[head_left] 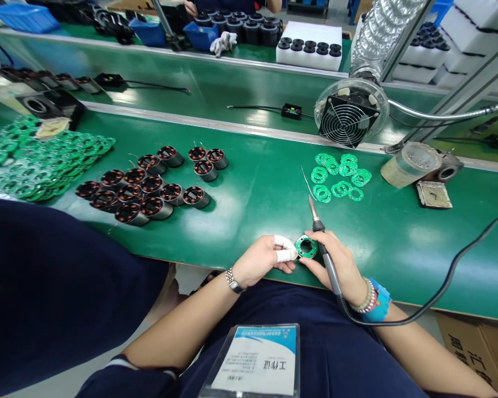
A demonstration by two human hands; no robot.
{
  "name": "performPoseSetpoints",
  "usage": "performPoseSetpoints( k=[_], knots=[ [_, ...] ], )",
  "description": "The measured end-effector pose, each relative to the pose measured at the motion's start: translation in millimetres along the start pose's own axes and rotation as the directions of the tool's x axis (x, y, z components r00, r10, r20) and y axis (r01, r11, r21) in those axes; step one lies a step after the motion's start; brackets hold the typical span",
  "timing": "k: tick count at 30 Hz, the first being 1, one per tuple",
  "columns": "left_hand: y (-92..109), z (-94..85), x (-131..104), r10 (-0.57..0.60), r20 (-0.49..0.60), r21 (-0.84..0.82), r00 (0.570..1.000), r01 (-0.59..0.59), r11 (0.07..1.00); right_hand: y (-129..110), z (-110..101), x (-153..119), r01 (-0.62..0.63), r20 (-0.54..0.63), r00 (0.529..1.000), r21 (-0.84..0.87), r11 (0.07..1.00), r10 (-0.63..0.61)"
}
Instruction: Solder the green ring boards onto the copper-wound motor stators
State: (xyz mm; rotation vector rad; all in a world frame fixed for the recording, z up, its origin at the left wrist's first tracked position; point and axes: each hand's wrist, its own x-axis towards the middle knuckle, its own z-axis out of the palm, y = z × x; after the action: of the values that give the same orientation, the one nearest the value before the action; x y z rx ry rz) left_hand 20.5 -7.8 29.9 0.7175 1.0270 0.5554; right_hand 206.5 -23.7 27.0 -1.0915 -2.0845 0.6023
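Note:
At the table's front edge is a green ring-shaped circuit board (pixel 306 247), facing up; what lies under it is mostly hidden. My left hand (pixel 269 254), with white tape on its thumb and a finger, pinches at the board's left edge. My right hand (pixel 341 264) is closed around a soldering iron (pixel 331 268), its tip pointing up and away from the board. The thumb and a finger of that same hand also steady the board's right side. Beyond the iron's tip, a thin strand of solder wire (pixel 307 182) stands beside several loose green ring boards (pixel 340 189).
Several copper-wound motor stators (pixel 151 185) stand left of centre, with stacked green boards (pixel 45 160) farther left. A fume fan (pixel 348 119) hangs at the back. Right are a plastic jar (pixel 410 165) and sponge holder (pixel 434 194). The iron's cable (pixel 452 276) crosses my right wrist. Another person (pixel 58 298) sits left.

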Motion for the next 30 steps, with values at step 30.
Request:
performPoseSetpoints(
  k=[30],
  knots=[
    [-2,-2.6,1,-0.004,0.021,-0.025,1.000,0.005,1.000,-19,-55,-1,0.033,-0.002,0.999,0.154,0.987,-0.033]
  ],
)
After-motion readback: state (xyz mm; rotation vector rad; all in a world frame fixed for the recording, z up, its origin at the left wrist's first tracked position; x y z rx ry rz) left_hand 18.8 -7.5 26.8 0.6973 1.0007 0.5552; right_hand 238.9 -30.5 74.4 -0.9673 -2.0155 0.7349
